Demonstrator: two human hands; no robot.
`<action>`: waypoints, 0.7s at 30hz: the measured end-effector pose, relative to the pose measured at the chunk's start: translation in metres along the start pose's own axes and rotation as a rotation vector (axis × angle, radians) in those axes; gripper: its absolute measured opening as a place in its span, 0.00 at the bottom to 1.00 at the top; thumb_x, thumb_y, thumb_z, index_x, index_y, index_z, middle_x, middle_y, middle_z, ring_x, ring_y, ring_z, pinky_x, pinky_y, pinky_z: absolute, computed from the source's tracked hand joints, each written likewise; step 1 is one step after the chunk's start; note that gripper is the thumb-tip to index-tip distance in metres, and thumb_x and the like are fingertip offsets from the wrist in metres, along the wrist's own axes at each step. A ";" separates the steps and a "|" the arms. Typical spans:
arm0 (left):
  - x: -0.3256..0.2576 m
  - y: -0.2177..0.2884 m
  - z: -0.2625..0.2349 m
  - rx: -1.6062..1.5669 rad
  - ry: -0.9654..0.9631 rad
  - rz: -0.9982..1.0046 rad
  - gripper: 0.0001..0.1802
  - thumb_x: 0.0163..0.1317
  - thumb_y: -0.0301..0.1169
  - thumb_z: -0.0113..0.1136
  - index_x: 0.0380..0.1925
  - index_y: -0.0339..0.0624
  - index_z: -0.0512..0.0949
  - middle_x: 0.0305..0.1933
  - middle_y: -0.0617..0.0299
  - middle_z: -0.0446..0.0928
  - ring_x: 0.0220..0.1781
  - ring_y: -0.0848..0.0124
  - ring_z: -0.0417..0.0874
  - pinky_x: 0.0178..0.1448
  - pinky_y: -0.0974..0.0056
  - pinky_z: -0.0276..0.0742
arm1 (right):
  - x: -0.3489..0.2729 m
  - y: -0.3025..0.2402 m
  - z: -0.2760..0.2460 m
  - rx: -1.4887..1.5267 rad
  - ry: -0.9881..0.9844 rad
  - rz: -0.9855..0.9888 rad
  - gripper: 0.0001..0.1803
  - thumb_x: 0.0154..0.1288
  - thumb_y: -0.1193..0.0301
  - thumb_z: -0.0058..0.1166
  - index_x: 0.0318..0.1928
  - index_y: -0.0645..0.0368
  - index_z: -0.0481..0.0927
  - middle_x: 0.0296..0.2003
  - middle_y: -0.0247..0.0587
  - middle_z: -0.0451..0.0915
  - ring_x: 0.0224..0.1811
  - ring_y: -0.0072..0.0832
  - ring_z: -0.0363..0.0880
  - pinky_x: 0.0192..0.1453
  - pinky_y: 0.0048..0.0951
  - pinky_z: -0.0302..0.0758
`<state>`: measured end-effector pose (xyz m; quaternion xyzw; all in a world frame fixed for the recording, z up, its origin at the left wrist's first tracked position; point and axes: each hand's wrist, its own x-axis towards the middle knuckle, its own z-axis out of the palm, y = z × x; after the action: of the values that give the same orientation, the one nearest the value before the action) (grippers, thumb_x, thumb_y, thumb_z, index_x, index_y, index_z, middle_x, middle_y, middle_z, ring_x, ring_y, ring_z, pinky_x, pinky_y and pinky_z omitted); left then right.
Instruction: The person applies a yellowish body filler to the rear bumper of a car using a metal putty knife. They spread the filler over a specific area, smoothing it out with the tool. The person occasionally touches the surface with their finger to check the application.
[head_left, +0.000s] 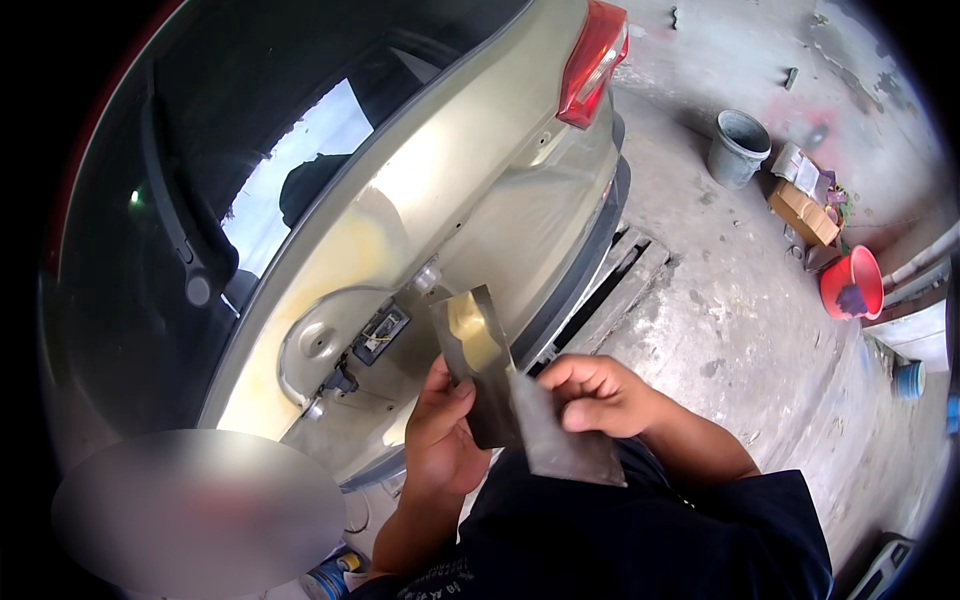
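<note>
Both hands hold flat tools in front of the gold car's rear hatch (470, 190). The left hand (440, 440) grips a thin metal spreader (475, 350) smeared with yellow putty; the right hand (600, 395) pinches a second grey spreader (565, 440) by its top edge. The blades touch — light, bendy, probably slippery where wet.

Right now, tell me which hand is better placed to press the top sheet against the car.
Left, probably: the left hand grips the top sheet nearest the car; the right hand pinches the other sheet.

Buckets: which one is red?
The bucket at the right edge, lying tilted near the cardboard box. The other bucket, farther up, is grey and upright.
</note>
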<state>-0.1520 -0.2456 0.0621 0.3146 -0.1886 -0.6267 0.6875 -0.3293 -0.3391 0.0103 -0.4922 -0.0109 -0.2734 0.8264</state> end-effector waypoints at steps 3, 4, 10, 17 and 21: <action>-0.002 -0.005 0.003 0.014 -0.031 -0.015 0.21 0.64 0.22 0.47 0.58 0.36 0.63 0.57 0.54 0.71 0.59 0.64 0.73 0.64 0.58 0.67 | 0.006 0.006 -0.007 -0.020 0.059 0.011 0.13 0.66 0.70 0.54 0.47 0.64 0.73 0.40 0.32 0.77 0.42 0.15 0.73 0.47 0.20 0.70; -0.002 -0.004 0.008 -0.001 -0.035 -0.035 0.22 0.64 0.21 0.48 0.58 0.35 0.63 0.57 0.54 0.71 0.60 0.65 0.72 0.64 0.58 0.67 | 0.008 0.003 -0.012 -0.051 0.121 0.020 0.13 0.66 0.69 0.54 0.47 0.63 0.73 0.39 0.31 0.77 0.40 0.14 0.73 0.46 0.19 0.71; -0.002 0.004 0.020 0.146 -0.024 0.331 0.23 0.64 0.21 0.48 0.60 0.36 0.61 0.58 0.54 0.70 0.61 0.64 0.71 0.65 0.56 0.65 | 0.005 -0.011 -0.051 -0.108 0.396 -0.044 0.13 0.67 0.71 0.53 0.49 0.65 0.72 0.35 0.32 0.79 0.34 0.14 0.75 0.41 0.18 0.72; -0.008 -0.013 0.018 0.260 -0.003 0.690 0.29 0.66 0.22 0.45 0.67 0.44 0.53 0.68 0.54 0.58 0.68 0.58 0.61 0.70 0.44 0.56 | 0.005 -0.014 -0.008 -0.590 0.333 -0.093 0.15 0.61 0.76 0.57 0.48 0.65 0.72 0.32 0.39 0.81 0.37 0.18 0.78 0.42 0.22 0.74; -0.009 -0.013 0.007 0.499 -0.179 0.606 0.26 0.67 0.23 0.44 0.65 0.36 0.56 0.65 0.52 0.62 0.66 0.61 0.64 0.70 0.53 0.55 | 0.020 -0.024 -0.003 -0.620 0.328 -0.135 0.13 0.61 0.76 0.58 0.45 0.64 0.72 0.32 0.36 0.80 0.35 0.16 0.76 0.40 0.21 0.72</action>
<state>-0.1675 -0.2381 0.0599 0.3463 -0.4785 -0.3552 0.7246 -0.3245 -0.3592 0.0338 -0.6672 0.1728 -0.3933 0.6085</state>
